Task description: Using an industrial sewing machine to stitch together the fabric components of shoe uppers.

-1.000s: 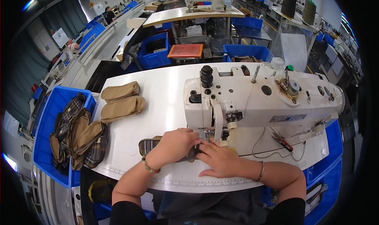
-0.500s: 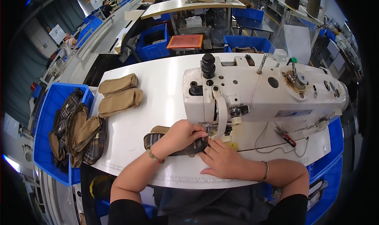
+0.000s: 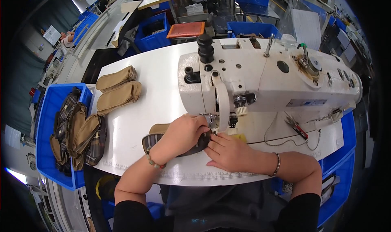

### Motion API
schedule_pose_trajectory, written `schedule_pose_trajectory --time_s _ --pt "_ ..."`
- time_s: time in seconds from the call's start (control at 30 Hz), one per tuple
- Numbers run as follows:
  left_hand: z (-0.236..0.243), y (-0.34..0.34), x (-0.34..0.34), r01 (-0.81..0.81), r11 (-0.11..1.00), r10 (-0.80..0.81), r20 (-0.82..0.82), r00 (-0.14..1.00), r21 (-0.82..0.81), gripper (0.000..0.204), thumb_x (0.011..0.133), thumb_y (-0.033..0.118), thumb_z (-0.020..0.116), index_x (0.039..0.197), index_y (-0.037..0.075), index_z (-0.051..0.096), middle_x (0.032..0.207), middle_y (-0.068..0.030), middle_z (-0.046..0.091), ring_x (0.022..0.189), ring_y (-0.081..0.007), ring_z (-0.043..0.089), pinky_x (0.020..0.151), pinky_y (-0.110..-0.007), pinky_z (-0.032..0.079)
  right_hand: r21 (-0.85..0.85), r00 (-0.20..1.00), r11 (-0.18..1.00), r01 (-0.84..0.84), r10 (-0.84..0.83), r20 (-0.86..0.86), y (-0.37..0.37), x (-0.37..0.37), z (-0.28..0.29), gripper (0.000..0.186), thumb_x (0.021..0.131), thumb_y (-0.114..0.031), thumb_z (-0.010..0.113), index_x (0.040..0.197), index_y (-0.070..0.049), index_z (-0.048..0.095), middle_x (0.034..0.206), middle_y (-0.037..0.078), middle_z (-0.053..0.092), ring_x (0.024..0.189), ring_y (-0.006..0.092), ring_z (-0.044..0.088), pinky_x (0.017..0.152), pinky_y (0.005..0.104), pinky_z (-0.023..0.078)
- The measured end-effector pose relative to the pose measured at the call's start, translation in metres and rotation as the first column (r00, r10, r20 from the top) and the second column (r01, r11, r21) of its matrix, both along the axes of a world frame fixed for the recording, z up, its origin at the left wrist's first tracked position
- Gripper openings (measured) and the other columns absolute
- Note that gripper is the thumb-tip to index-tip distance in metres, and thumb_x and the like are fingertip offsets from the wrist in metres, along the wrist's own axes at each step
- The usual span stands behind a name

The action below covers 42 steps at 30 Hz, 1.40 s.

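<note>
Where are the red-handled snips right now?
In the head view, the snips lie on the right side of the white table, near the sewing machine and beside a loose cord, to the right of the right hand.

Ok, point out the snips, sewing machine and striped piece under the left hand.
Snips [image 3: 300,131]: head view, on red handle.
Sewing machine [image 3: 269,83]: head view, on white body.
Striped piece [image 3: 152,141]: head view, on left end.

Bare tabletop [image 3: 159,87] runs between tan stacks [image 3: 118,97] and obstructing sewing machine [image 3: 252,83].
</note>
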<state>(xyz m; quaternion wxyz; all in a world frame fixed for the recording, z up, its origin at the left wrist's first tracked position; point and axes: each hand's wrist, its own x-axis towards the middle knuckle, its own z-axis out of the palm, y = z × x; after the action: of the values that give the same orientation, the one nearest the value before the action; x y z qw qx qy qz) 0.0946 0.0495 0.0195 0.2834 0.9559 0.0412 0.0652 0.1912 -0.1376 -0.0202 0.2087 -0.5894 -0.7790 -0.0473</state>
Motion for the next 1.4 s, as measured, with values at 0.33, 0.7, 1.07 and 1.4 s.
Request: schedule_pose_trajectory --time_s 0.33,0.7,1.07,1.4 --pt "-0.006 0.008 0.010 0.007 0.997 -0.016 -0.124 0.992 -0.076 0.016 0.087 0.013 0.072 0.096 0.000 0.072 0.081 -0.0172 0.071 0.074 -0.0313 0.069 0.067 -0.035 0.052 0.134 0.995 0.991 -0.024 0.011 0.094 -0.002 0.000 -0.003 0.024 0.078 -0.014 0.065 0.097 0.001 0.067 0.100 0.015 0.069 0.097 0.0283 0.067 0.086 0.0375 0.054" --pt "-0.001 0.015 0.011 0.023 0.984 -0.048 -0.136 0.989 -0.175 0.022 0.092 0.017 0.069 0.102 -0.003 0.072 0.082 -0.0175 0.072 0.072 -0.0194 0.068 0.067 -0.032 0.051 0.379 0.941 0.910 0.169 -0.263 0.212 0.008 0.009 -0.001 0.009 0.069 -0.013 0.066 0.076 -0.009 0.062 0.063 -0.003 0.049 0.048 0.0092 0.047 0.044 0.0244 0.034" --pt "-0.001 0.007 0.011 -0.043 0.978 0.007 -0.171 0.985 -0.204 0.012 0.087 0.012 0.067 0.091 0.002 0.071 0.085 -0.0170 0.069 0.081 -0.0359 0.066 0.074 -0.041 0.052 0.289 0.956 0.949 0.129 -0.196 0.217 0.009 0.002 -0.004 0.020 0.072 -0.009 0.065 0.088 0.002 0.068 0.060 -0.001 0.053 0.050 0.0101 0.054 0.044 0.0244 0.040" --pt "0.008 -0.003 0.007 -0.058 0.998 0.060 -0.110 0.992 0.025 0.010 0.083 0.014 0.069 0.087 0.006 0.072 0.072 -0.0149 0.066 0.070 -0.0358 0.064 0.065 -0.042 0.051 0.234 0.934 0.964 0.126 -0.195 0.299 0.003 -0.006 -0.003 0.024 0.070 -0.009 0.065 0.089 0.005 0.069 0.060 0.002 0.055 0.048 0.0115 0.053 0.043 0.0253 0.040"
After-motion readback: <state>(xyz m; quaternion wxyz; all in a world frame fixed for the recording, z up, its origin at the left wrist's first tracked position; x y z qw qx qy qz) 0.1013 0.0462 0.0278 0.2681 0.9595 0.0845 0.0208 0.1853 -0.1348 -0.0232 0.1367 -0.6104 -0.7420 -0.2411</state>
